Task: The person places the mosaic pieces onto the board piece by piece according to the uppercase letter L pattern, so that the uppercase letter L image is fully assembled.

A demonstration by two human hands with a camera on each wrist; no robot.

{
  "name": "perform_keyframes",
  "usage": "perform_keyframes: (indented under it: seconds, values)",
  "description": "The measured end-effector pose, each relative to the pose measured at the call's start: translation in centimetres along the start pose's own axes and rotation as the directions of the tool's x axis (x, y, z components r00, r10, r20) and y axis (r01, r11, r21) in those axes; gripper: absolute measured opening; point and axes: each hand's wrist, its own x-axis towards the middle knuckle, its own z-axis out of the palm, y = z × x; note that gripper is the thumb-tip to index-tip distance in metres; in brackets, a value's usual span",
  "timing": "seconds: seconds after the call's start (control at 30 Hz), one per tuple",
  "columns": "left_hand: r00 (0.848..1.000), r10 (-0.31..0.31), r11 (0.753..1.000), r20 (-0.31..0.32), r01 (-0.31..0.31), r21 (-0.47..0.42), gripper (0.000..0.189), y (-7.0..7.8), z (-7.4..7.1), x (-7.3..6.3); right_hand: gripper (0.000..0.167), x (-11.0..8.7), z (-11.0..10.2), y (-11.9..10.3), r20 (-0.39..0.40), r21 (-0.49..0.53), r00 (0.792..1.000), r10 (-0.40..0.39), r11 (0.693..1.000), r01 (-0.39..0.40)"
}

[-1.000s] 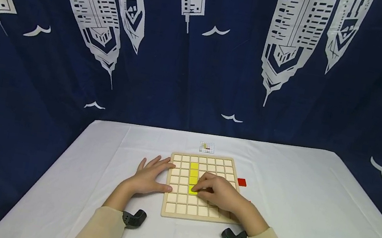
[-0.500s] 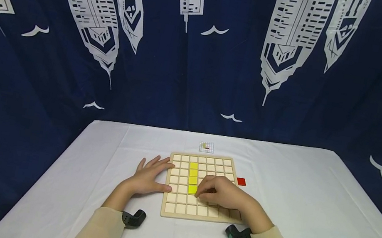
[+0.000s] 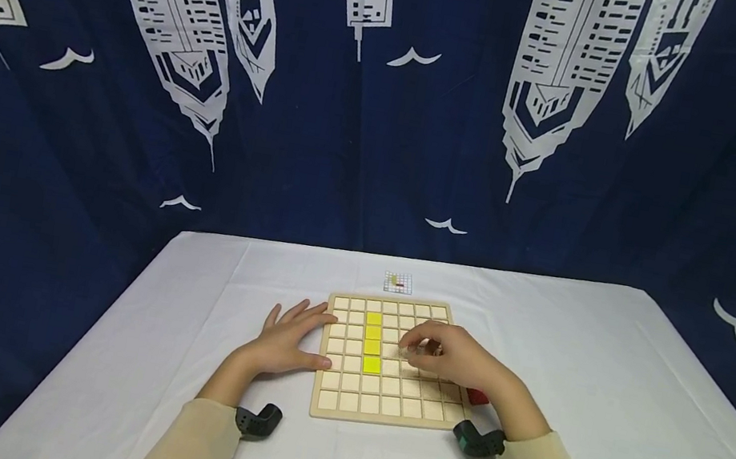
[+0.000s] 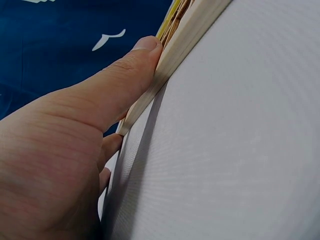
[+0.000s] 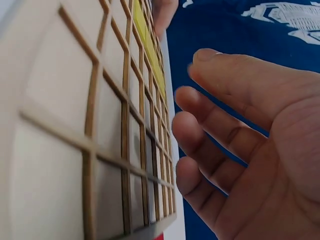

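Note:
A wooden grid board (image 3: 339, 401) lies on the white table, with several yellow square tiles (image 3: 372, 347) set in one column of its cells. My left hand (image 3: 283, 341) rests at the board's left edge, thumb and fingers spread; in the left wrist view its thumb (image 4: 120, 82) presses against the wooden rim. Over the right half of the board is my right hand (image 3: 452, 355), its fingers loosely bent. Nothing sits between those fingers and the thumb in the right wrist view, where the fingertips (image 5: 187, 127) are apart from the board.
Beyond the board lies a small printed grid card (image 3: 398, 282). A red piece (image 3: 477, 397) shows beside the board's right edge, partly hidden by my right wrist. A navy curtain (image 3: 368, 140) with white prints hangs behind the table (image 3: 579, 362).
My right hand has left the lowest yellow tile and moved right and away from me across the board. That tile stays in its cell. My left hand has kept its place.

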Motion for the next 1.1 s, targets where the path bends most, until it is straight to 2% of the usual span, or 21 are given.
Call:
perform_keyframes:
  seconds: [0.17,0.5,0.8,1.1]
  values:
    - [1.0,-0.01,1.0,0.001,0.01,0.001,0.079,0.1,0.0,-0.1,0.03,-0.2,-0.7,0.6,-0.049,-0.007,0.999,0.012,1.0,-0.013]
    - [1.0,0.004,1.0,-0.006,-0.004,-0.005,0.078,0.1,0.1,-0.2,0.031,-0.8,-1.8,1.6,-0.161,-0.035,0.983,0.089,0.995,-0.096]
    - [1.0,-0.018,1.0,0.012,0.018,-0.001,0.08,0.1,0.0,-0.1,0.03,-1.4,-2.7,2.8,-0.188,-0.045,0.971,0.149,0.986,-0.16]
    - [1.0,-0.013,1.0,-0.002,0.013,-0.011,0.078,0.4,-0.1,-0.2,0.031,-1.9,-3.2,4.1,-0.205,-0.035,0.953,0.224,0.971,-0.235]
